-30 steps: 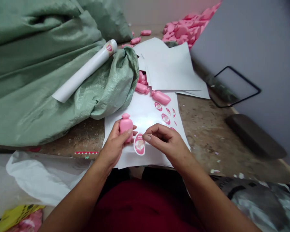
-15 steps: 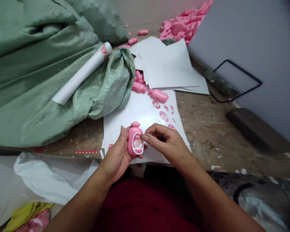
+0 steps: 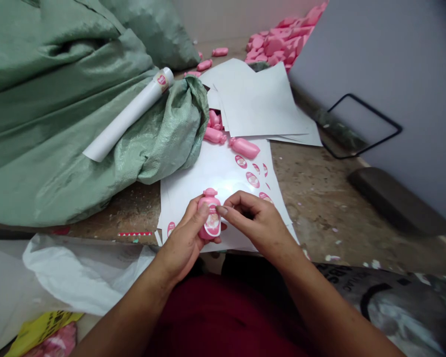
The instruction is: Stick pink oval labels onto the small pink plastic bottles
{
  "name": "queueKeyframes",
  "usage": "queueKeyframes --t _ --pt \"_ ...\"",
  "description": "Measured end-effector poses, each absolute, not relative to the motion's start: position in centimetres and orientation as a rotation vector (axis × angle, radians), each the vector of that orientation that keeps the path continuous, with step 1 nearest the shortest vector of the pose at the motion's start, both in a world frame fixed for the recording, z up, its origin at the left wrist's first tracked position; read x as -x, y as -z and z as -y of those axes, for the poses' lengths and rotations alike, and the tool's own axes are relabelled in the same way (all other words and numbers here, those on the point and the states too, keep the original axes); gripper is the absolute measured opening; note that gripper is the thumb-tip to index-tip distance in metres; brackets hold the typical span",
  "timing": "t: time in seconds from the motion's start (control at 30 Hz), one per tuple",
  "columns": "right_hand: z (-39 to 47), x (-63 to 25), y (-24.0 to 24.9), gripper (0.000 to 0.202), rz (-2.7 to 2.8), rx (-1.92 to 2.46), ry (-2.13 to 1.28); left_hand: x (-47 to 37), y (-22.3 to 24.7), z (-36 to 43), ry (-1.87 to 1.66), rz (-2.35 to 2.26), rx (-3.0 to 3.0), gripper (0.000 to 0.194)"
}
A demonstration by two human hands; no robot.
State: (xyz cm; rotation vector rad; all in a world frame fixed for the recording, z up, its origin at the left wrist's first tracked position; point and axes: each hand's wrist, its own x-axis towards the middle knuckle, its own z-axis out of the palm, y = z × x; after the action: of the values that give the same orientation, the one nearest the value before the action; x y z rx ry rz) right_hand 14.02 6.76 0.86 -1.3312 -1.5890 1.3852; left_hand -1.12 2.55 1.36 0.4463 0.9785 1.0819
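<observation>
Pink bottle just below my view's centre, toward seven o'clock. Left hand curled snugly round it; right hand nearly closed, pinching the label at its two o'clock edge. I'd guess light, stiff, slick plastic, flimsy label; I'd grip the bottle's sides.

Dim, glare on sheet, blurred right edge

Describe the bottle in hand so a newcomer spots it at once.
From the big green sack, go right to the white sheet. Over its near end, the left hand holds the pink bottle; unlike the loose bottles beyond, it shows an oval label.
</observation>
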Motion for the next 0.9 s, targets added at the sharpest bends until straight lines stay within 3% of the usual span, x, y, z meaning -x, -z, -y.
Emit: queueKeyframes --t 0.23,0.43,0.57,0.77,0.9 --pt "-6.8 -14.8 -0.9 0.019 1.769 1.474 -0.786 1.4 -1.2 -2.3 -1.027 -0.987 -0.475 0.045" --pt "-6.9 -14.0 -0.2 0.028 1.592 1.274 -1.302 0.9 -1.4 -2.3 -0.959 -0.947 -0.505 0.066" --pt "-7.2 -14.2 0.6 0.025 1.565 1.261 -1.24 4.2 -1.9 -0.6 -0.83 -1.065 -0.654 0.074" --pt "-7.3 -15.7 2.0 0.031 1.597 1.376 -1.096 15.5 -4.5 4.9 -0.483 -1.754 -1.236 0.061" --pt "-7.5 -15.7 2.9 0.043 1.667 1.424 -1.072 19.3 -3.4 3.8 -0.378 -2.19 -1.562 0.04"
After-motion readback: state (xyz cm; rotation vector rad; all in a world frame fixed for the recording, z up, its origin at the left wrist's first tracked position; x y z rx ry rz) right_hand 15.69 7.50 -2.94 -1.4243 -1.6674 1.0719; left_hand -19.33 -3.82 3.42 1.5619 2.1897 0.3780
